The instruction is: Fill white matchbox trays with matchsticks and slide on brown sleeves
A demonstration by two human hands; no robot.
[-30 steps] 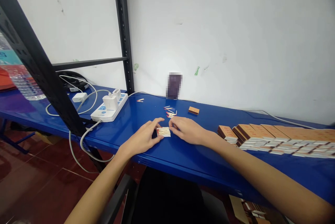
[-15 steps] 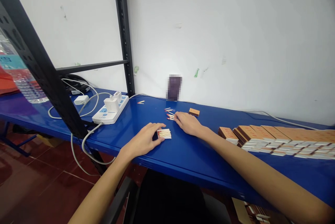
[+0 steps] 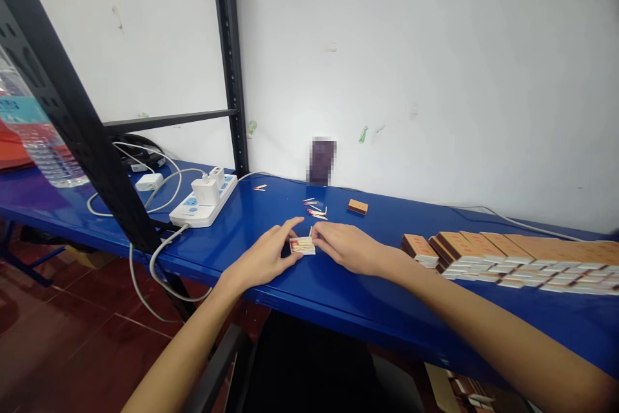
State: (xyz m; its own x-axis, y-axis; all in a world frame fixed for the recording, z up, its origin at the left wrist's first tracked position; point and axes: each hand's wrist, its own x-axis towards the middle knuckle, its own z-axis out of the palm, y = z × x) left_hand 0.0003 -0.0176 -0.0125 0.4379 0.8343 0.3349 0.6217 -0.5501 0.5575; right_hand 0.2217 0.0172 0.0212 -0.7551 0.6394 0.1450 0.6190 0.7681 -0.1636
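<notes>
A small white matchbox tray (image 3: 308, 250) filled with red-tipped matches lies on the blue tabletop. My left hand (image 3: 264, 253) is curved around its left end, thumb along the near side, index finger stretched out past the far side. At the tray's right end, the fingertips of my right hand (image 3: 345, 245) pinch a thin match (image 3: 311, 231), of which only the tip end shows. Just beyond both hands is a small pile of loose matches (image 3: 318, 214), with a few more matches (image 3: 308, 201) behind it.
A closed brown matchbox (image 3: 357, 207) lies behind my right hand. Stacked matchboxes (image 3: 522, 255) line the right side. On the left are a white power strip (image 3: 206, 207) with chargers and cables, a black shelf post (image 3: 82, 104) and a water bottle (image 3: 48, 149). Stray matches (image 3: 260, 187) lie further back.
My right hand has moved from the loose pile toward me and left, to the tray's right end, with a match in its fingers. My left hand has stayed at the tray.
</notes>
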